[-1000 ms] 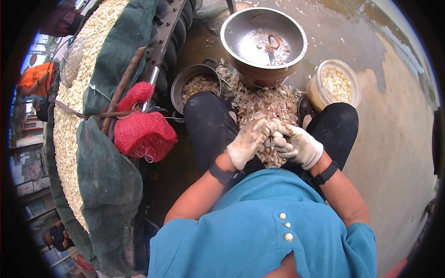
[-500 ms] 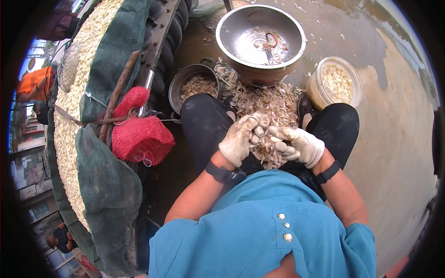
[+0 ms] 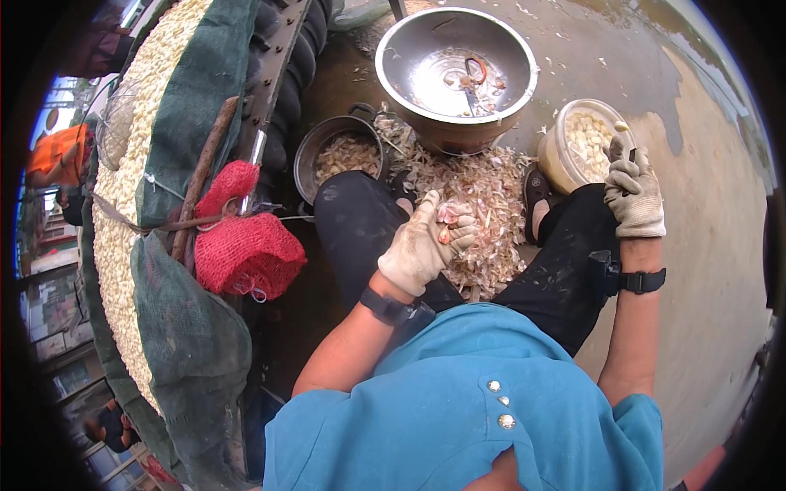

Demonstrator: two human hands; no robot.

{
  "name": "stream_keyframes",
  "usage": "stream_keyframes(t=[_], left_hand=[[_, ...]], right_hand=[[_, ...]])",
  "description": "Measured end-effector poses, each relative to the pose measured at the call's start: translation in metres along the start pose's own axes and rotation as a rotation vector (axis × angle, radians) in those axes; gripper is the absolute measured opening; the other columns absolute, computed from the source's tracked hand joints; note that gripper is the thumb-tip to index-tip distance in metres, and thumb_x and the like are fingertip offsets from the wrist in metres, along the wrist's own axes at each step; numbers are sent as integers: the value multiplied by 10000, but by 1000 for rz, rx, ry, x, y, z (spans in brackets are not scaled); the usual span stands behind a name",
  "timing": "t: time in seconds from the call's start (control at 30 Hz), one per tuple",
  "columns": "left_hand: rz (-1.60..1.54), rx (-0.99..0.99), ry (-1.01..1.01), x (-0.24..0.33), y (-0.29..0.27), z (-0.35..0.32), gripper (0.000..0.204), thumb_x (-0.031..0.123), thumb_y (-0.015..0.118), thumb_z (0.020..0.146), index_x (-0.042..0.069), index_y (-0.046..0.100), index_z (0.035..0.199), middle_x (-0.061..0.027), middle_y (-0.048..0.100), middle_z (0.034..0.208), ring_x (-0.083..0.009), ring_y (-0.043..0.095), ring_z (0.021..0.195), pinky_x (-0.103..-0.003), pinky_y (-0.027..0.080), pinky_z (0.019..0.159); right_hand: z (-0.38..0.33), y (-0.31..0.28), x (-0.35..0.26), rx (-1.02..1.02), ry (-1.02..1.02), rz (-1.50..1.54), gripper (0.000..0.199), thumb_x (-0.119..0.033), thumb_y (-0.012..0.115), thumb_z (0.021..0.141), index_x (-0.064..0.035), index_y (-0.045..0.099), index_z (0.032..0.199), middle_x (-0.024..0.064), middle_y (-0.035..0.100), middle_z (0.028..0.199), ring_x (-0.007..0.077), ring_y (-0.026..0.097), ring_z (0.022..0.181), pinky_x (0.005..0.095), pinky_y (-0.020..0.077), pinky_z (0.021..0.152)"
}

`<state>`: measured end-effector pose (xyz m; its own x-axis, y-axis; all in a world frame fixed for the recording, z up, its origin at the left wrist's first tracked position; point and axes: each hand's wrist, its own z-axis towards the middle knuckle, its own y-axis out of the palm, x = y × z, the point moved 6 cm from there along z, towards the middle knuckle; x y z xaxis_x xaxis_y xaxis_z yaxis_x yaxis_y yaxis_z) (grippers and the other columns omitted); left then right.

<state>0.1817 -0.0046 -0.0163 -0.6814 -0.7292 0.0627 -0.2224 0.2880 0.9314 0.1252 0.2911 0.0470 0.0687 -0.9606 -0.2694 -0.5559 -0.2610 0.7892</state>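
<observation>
Several garlic cloves [image 3: 444, 236] with pinkish skin lie in my gloved left hand [image 3: 427, 244], whose fingers curl around them between my knees. My gloved right hand [image 3: 635, 190] is raised at the right side of a pale round tub [image 3: 557, 157], fingers apart. One peeled clove [image 3: 621, 126] shows just above its fingertips, by the tub's rim. Inside the tub are many peeled cloves [image 3: 586, 135]. Below my left hand spreads a heap of garlic skins [image 3: 495, 200].
A large steel basin [image 3: 409, 57] holding a red-handled tool [image 3: 476, 72] stands ahead. Left of it is a smaller metal pot [image 3: 304, 168] with garlic. Farther left, green netting [image 3: 192, 327] borders a mass of pale cloves [image 3: 115, 270], with a red mesh bag [image 3: 250, 254] tied on.
My right hand has moved away from my left, rightward and forward to the tub, and its fingers have parted. A clove now appears above them. My left hand stays nearly in place.
</observation>
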Motion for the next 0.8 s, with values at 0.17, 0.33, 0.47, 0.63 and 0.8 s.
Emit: stream_keyframes(t=[0.17,0.33,0.47,0.63,0.8], left_hand=[[6,12,3,-4,-3,4,371,385,432,1036,21,477,988,-49,444,916,-170,449,812,-312,445,779],[118,69,87,-3,-8,-5,488,338,518,1002,-83,448,1239,-148,579,1106,-255,594,981,-364,510,898],[1973,298,219,16,30,-28,692,168,685,895,-82,300,1413,-160,616,1181,-263,655,965,-339,534,860],[1099,53,256,5,-54,-11,491,63,633,931,-22,411,1361,-122,643,1129,-154,639,984,-259,531,781],[391,51,145,-6,-15,-10,261,266,443,1054,69,571,1168,-66,638,1031,-120,599,958,-230,502,807]], right_hand=[[-18,-18,67,-21,96,-649,379,-389,594,982,-25,568,1083,53,601,846,36,420,535,170,317,376],[-59,7,163,-387,353,-1650,561,-383,692,911,-25,525,1310,83,648,1034,133,639,854,270,527,749],[-61,-17,195,-696,58,-1762,603,-360,690,908,-45,474,1375,130,526,1390,234,522,1284,328,421,1054],[-53,-33,201,-605,-80,-1608,508,-280,650,941,-30,490,1352,184,603,1276,310,573,1208,333,456,1007],[-58,-2,179,-384,63,-1829,433,-321,670,897,-25,604,1206,149,675,1020,263,653,963,356,496,861]])
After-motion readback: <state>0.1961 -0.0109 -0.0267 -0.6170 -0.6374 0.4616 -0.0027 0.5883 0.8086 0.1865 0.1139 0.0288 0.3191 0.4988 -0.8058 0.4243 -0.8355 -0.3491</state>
